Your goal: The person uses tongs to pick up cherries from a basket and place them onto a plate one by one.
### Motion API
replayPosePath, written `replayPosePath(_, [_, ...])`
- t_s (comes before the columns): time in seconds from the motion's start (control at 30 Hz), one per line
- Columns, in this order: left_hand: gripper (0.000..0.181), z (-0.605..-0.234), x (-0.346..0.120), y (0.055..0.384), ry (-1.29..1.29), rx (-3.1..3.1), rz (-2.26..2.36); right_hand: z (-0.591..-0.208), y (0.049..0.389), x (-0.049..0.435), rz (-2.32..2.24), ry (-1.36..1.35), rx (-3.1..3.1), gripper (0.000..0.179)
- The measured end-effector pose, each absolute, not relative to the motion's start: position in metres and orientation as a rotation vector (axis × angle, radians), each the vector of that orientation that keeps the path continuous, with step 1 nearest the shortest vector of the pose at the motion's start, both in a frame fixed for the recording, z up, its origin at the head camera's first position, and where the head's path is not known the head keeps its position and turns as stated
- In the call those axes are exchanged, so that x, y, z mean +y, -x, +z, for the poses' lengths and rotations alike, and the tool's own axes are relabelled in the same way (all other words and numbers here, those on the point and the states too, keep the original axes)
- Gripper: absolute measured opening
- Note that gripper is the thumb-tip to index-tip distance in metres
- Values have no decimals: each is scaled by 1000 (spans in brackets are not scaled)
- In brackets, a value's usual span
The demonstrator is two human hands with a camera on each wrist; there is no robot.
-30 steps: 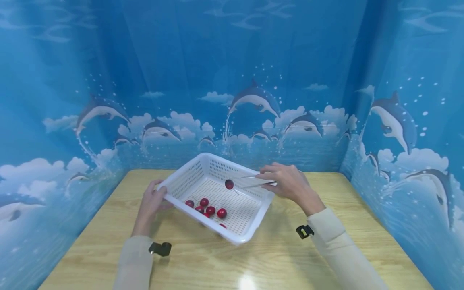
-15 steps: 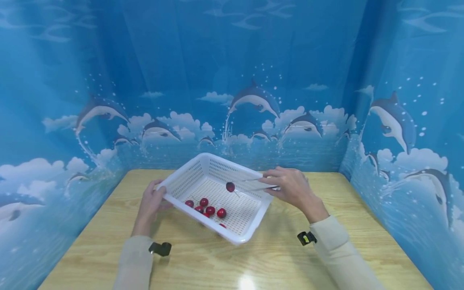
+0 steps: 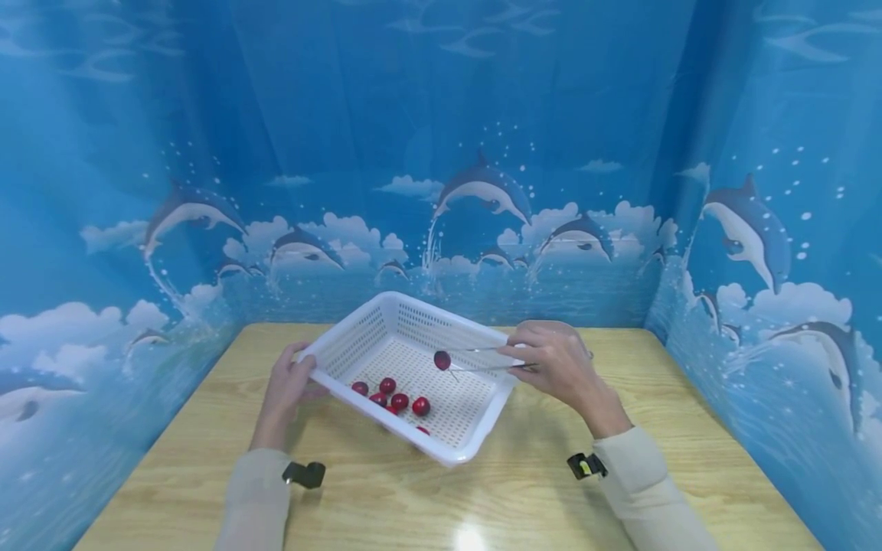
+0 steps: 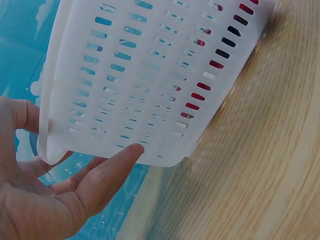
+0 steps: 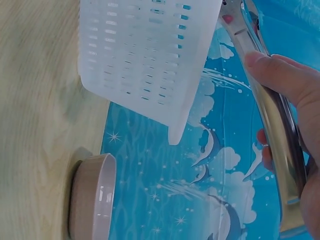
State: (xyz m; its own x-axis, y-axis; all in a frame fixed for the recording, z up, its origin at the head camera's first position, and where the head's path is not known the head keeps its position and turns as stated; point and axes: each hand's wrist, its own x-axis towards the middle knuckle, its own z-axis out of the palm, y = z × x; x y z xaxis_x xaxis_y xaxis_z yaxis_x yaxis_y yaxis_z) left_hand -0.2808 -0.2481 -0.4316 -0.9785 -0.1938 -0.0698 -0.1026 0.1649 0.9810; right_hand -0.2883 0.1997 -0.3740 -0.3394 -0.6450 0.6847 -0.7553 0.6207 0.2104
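Observation:
A white perforated plastic basket [image 3: 475,409] is tilted toward the front over the wooden table. My left hand [image 3: 285,386] grips its left corner, thumb at the rim. Several dark red cherries [image 3: 421,406] are gathered along the basket's near side. My right hand [image 3: 558,367] holds metal tongs [image 5: 272,130], which reach in over the basket's right rim. One cherry [image 3: 442,360] with a thin stem is between the tong tips, above the basket floor. In the left wrist view, red fruit shows through the slots of the basket wall [image 4: 140,75].
A round bowl [image 5: 82,200], brown outside and pale inside, stands on the table in the right wrist view, mostly behind my right hand in the head view. The wooden table [image 3: 386,505] is backed by a blue dolphin-print curtain [image 3: 441,153] on three sides.
My right hand has moved slightly right and down, carrying the tongs and the cherry with it, and some of the bowl's rim now shows behind it. The left hand and basket stay put.

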Motion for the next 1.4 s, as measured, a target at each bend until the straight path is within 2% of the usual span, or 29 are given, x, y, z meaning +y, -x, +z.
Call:
replayPosePath(0.67, [57, -433, -246, 280, -290, -2335, -1981, -390, 278, 211, 302, -1056, -2089, 45])
replayPosePath(1.4, [59, -434, -251, 282, -288, -2353, -1998, -385, 276, 223, 358, -1024, -2088, 43])
